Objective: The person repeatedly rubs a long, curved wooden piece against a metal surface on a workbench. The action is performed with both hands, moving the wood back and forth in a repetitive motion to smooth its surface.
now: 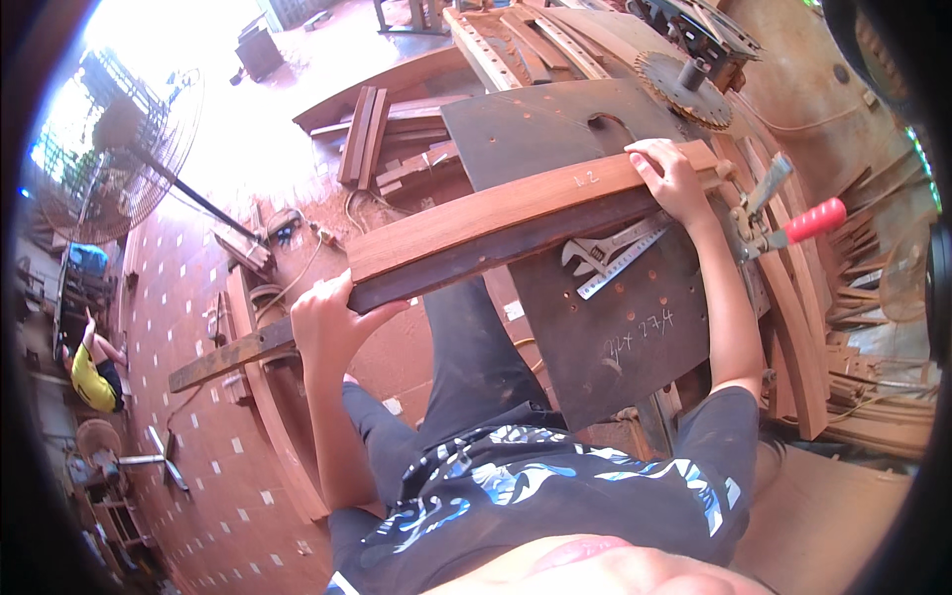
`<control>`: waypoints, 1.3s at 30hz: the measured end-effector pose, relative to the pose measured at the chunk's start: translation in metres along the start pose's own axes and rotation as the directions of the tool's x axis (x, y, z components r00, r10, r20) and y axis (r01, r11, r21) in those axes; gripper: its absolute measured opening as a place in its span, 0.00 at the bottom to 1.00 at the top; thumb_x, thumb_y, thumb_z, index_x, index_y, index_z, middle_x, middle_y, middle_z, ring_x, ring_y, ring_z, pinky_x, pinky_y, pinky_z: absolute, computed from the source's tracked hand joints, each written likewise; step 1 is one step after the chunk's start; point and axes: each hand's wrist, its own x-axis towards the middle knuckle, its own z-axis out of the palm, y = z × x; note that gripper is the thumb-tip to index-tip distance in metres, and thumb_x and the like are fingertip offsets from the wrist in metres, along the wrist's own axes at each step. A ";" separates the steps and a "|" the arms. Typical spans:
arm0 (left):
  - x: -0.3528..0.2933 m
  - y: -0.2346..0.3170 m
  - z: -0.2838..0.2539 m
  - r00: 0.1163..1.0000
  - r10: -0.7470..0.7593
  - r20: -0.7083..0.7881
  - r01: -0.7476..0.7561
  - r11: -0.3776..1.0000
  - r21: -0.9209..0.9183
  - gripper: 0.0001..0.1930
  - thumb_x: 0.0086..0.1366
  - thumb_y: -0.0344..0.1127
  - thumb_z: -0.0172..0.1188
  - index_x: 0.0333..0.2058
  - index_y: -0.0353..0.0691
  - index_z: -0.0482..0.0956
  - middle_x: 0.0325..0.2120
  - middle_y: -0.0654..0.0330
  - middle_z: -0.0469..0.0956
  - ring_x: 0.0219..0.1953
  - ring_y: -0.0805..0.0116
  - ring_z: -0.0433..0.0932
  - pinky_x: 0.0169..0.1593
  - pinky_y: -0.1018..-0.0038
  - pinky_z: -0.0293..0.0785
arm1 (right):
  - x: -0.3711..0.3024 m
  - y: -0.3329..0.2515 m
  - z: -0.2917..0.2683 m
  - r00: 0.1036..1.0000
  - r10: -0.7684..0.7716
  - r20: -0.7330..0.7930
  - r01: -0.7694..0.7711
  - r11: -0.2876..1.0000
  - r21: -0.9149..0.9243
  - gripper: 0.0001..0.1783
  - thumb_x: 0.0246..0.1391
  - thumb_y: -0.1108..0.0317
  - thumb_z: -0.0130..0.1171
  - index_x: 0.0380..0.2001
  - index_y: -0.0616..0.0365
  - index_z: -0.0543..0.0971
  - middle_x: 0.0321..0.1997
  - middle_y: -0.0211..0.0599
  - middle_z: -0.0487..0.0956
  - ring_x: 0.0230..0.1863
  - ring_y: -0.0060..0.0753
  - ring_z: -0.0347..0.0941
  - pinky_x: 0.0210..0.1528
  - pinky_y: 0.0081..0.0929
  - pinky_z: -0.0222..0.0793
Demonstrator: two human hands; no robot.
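Observation:
A long curved reddish wooden board (496, 223) lies across the dark metal machine table (615, 337). My left hand (327, 322) grips its near-left end from below and the side. My right hand (674, 178) is closed over its far-right end, close to a circular saw blade (684, 89). An adjustable wrench (600, 253) and a steel ruler (625, 263) lie on the table just under the board.
A toggle clamp with a red handle (803, 223) sits right of my right hand. Stacked wood pieces (397, 139) lie behind the table, curved wooden parts (803, 337) at the right. A standing fan (109, 149) is at the left; a person in yellow (89, 372) crouches far left.

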 end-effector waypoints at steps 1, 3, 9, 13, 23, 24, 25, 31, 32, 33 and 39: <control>0.002 -0.001 0.000 1.000 0.008 0.014 -0.008 1.000 0.006 0.37 0.45 0.69 0.73 0.33 0.35 0.83 0.22 0.50 0.80 0.27 0.51 0.82 0.35 0.62 0.75 | 0.000 0.001 0.001 1.000 -0.004 -0.006 0.004 1.000 -0.015 0.13 0.64 0.63 0.59 0.42 0.60 0.85 0.47 0.44 0.84 0.56 0.46 0.76 0.61 0.40 0.69; 0.003 -0.005 -0.001 0.999 0.005 0.041 -0.005 1.000 0.015 0.36 0.45 0.69 0.73 0.31 0.35 0.83 0.21 0.50 0.80 0.26 0.51 0.81 0.35 0.62 0.75 | -0.001 0.005 0.009 1.000 -0.024 -0.003 0.024 0.999 -0.046 0.14 0.64 0.61 0.58 0.43 0.59 0.85 0.47 0.43 0.84 0.56 0.46 0.76 0.62 0.40 0.68; 0.014 -0.007 0.007 0.998 0.053 -0.023 -0.053 0.998 0.020 0.38 0.47 0.74 0.69 0.31 0.36 0.85 0.21 0.54 0.82 0.27 0.54 0.83 0.38 0.63 0.77 | 0.005 0.006 0.015 0.999 -0.046 -0.020 0.043 0.992 -0.117 0.17 0.66 0.56 0.56 0.46 0.55 0.85 0.49 0.41 0.84 0.57 0.43 0.75 0.64 0.41 0.63; 0.018 -0.001 0.006 0.998 0.024 -0.059 -0.021 0.999 0.036 0.38 0.47 0.75 0.69 0.32 0.40 0.86 0.23 0.54 0.83 0.28 0.55 0.84 0.38 0.63 0.78 | 0.009 0.009 0.019 0.998 -0.058 -0.036 0.052 0.986 -0.159 0.19 0.66 0.54 0.55 0.47 0.54 0.85 0.50 0.40 0.84 0.58 0.44 0.75 0.64 0.42 0.62; 0.027 0.007 0.009 0.985 -0.163 0.060 0.149 0.970 0.193 0.58 0.41 0.83 0.64 0.50 0.27 0.82 0.28 0.47 0.85 0.33 0.55 0.87 0.40 0.63 0.82 | 0.011 0.014 0.018 0.998 -0.049 -0.040 0.046 0.996 -0.081 0.20 0.65 0.52 0.55 0.47 0.55 0.85 0.49 0.42 0.84 0.57 0.45 0.76 0.64 0.41 0.64; 0.027 0.006 0.008 0.978 -0.195 0.074 0.177 0.962 0.207 0.59 0.41 0.83 0.64 0.52 0.27 0.81 0.28 0.47 0.85 0.33 0.55 0.87 0.41 0.63 0.82 | 0.012 0.011 0.019 0.997 -0.067 -0.044 0.064 0.995 -0.075 0.20 0.65 0.52 0.54 0.47 0.54 0.85 0.50 0.42 0.84 0.58 0.45 0.76 0.64 0.40 0.64; 0.026 0.004 0.008 0.970 -0.227 0.087 0.204 0.954 0.221 0.60 0.40 0.84 0.64 0.53 0.26 0.81 0.29 0.46 0.85 0.34 0.55 0.87 0.42 0.63 0.82 | 0.013 0.008 0.019 0.995 -0.085 -0.049 0.081 0.994 -0.069 0.20 0.65 0.52 0.54 0.47 0.54 0.85 0.50 0.42 0.84 0.58 0.45 0.76 0.65 0.40 0.64; 0.021 -0.012 0.023 0.985 -0.065 -0.157 0.098 0.972 0.214 0.60 0.38 0.87 0.64 0.44 0.24 0.84 0.20 0.51 0.82 0.26 0.59 0.85 0.34 0.65 0.81 | 0.018 0.016 0.019 0.993 -0.104 -0.062 0.100 0.993 -0.067 0.24 0.68 0.49 0.51 0.48 0.56 0.85 0.53 0.45 0.84 0.59 0.48 0.75 0.66 0.41 0.63; 0.021 -0.012 0.022 0.986 -0.080 -0.144 0.109 0.973 0.206 0.60 0.37 0.86 0.64 0.45 0.24 0.84 0.20 0.51 0.82 0.26 0.59 0.86 0.34 0.65 0.81 | 0.019 0.018 0.020 0.991 -0.108 -0.074 0.102 0.992 -0.075 0.25 0.69 0.48 0.50 0.49 0.56 0.84 0.53 0.46 0.83 0.59 0.49 0.75 0.66 0.41 0.63; 0.021 -0.009 0.020 0.988 -0.114 -0.102 0.130 0.976 0.175 0.59 0.39 0.85 0.65 0.47 0.25 0.84 0.22 0.49 0.83 0.29 0.56 0.86 0.37 0.64 0.81 | 0.019 0.019 0.021 0.990 -0.111 -0.082 0.105 0.991 -0.084 0.27 0.69 0.46 0.49 0.49 0.57 0.84 0.53 0.47 0.83 0.60 0.49 0.75 0.66 0.42 0.63; 0.018 -0.010 0.019 0.989 -0.112 -0.096 0.121 0.989 0.086 0.55 0.39 0.83 0.67 0.45 0.29 0.86 0.19 0.51 0.82 0.24 0.61 0.84 0.36 0.66 0.79 | 0.022 0.024 0.018 0.992 -0.096 -0.077 0.088 0.991 -0.100 0.36 0.70 0.37 0.41 0.54 0.57 0.83 0.56 0.51 0.82 0.62 0.54 0.74 0.67 0.44 0.64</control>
